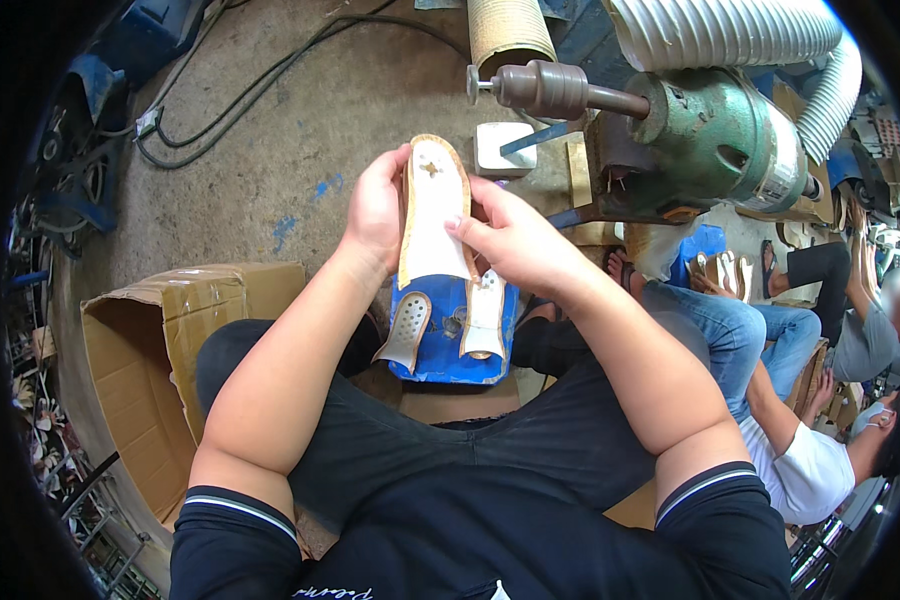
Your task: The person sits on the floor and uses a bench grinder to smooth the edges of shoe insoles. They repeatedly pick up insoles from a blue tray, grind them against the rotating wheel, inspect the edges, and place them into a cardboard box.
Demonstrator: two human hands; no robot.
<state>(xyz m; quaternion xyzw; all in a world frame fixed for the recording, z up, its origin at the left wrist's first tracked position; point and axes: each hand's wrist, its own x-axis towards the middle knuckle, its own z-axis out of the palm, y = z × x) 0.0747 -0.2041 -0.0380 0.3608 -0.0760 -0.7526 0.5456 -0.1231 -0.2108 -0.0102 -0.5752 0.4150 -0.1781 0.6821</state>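
I hold a shoe insole (433, 215), white with a tan rim, upright in front of me with both hands. My left hand (377, 208) grips its left edge. My right hand (510, 235) pinches its right edge with thumb and fingers. Below the insole stands a blue container (448, 350) between my knees, with two more insoles (407, 330) leaning on it. My legs are in dark trousers.
An open cardboard box (160, 350) stands at my left on the concrete floor. A green motor with a spindle (670, 120) and a ribbed white hose (740, 35) are ahead. Black cables (230, 110) run across the floor. Other people (820, 400) sit at my right.
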